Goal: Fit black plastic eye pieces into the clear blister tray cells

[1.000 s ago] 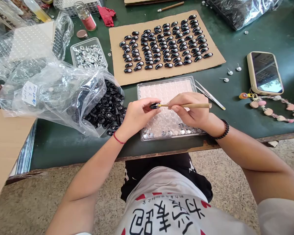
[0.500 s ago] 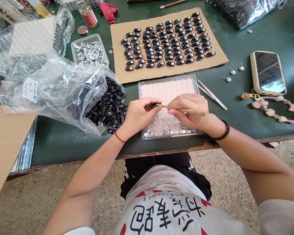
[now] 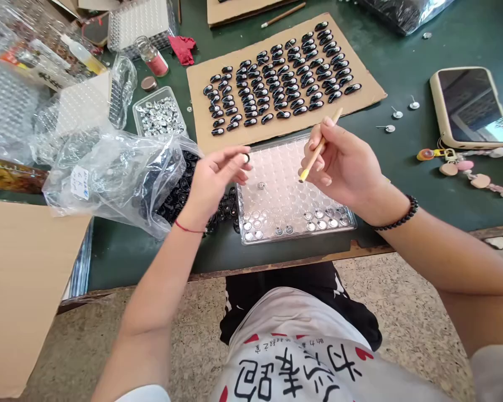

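Note:
My left hand (image 3: 212, 181) pinches a small black oval piece (image 3: 246, 158) between thumb and fingertips, above the left edge of a clear blister tray (image 3: 276, 167). My right hand (image 3: 346, 164) is closed round a thin wooden stick (image 3: 318, 149), which points down and to the left over the tray. Several small silver caps lie in the tray's near rows. Beyond the tray a cardboard sheet (image 3: 364, 92) carries rows of black oval pieces (image 3: 276, 84).
A plastic bag (image 3: 117, 173) spilling black pieces lies at the left. Behind it are a small tray of silver washers (image 3: 159, 114), a glass bottle (image 3: 151, 56) and a red cloth (image 3: 183, 47). A phone (image 3: 471, 106) with a bead strap lies at the right. A cardboard box (image 3: 20, 290) stands at the lower left.
My hands have drawn apart. The stick's tip has left the black piece and swung upright. My left hand has lifted the piece up and left. The view has shifted.

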Available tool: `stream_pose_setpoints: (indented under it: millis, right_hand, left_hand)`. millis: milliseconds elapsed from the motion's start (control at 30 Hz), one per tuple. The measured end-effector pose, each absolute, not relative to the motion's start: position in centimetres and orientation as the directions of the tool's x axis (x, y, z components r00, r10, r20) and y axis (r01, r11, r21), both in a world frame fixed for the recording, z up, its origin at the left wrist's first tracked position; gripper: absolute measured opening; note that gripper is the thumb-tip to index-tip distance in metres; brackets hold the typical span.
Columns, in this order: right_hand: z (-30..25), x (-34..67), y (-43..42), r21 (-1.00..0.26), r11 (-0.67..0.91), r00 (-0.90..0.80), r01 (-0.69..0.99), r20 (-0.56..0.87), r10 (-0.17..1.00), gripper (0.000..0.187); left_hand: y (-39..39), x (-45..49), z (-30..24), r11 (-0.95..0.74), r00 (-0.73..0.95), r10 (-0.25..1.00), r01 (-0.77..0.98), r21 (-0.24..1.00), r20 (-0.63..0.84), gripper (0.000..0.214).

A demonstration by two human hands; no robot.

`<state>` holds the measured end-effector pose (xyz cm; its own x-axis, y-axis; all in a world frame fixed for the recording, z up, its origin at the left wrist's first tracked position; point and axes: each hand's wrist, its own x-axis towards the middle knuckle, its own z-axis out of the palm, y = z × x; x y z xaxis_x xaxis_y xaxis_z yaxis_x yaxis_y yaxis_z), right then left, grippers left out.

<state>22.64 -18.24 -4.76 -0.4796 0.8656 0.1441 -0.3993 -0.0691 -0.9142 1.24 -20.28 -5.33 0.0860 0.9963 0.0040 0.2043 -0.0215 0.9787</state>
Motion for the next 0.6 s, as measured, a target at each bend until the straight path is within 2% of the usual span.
stream_pose_setpoints:
  millis: [133,200,333,400,433,533,600]
  right_hand:
    - [-4.8,22.5,-18.5,-0.909,-0.044,-0.476,-0.414,0.176,0.861,0.03]
    - [-4.9,22.3,-18.5,-0.905,-0.031,-0.471,-0.424,0.191,0.861,0.031]
    - [-4.7,22.2,-18.6,-0.872,-0.103,-0.473,-0.478,0.157,0.867,0.031]
    - [-4.4,22.3,-18.6,-0.84,-0.171,-0.484,-0.515,0.12,0.867,0.031]
    - [-4.3,22.3,-18.7,-0.821,-0.205,-0.485,-0.532,0.098,0.869,0.031]
    - [-3.8,22.4,-18.9,-0.767,-0.297,-0.487,-0.569,0.023,0.873,0.031]
    - [-3.7,22.4,-19.1,-0.742,-0.35,-0.506,-0.572,-0.018,0.863,0.031]
  left_hand:
    - [-14.0,-0.4,-4.5,-0.045,0.028,0.999,0.284,0.958,0.038,0.036]
    - [-9.6,-1.3,-4.1,-0.044,-0.064,0.996,0.347,0.937,0.07,0.039]
    - [-0.6,-3.4,-4.4,0.054,-0.217,0.974,0.512,0.857,0.069,0.04]
    - [3.1,-4.6,-5.4,0.009,-0.159,0.978,0.671,0.742,0.132,0.031]
    - [4.6,-5.1,-6.0,0.014,-0.209,0.954,0.747,0.665,0.214,0.026]
    - [8.0,-6.7,-7.7,-0.003,-0.208,0.932,0.813,0.583,0.296,0.025]
    - [9.1,-7.5,-8.5,-0.108,-0.113,0.931,0.822,0.559,0.346,0.03]
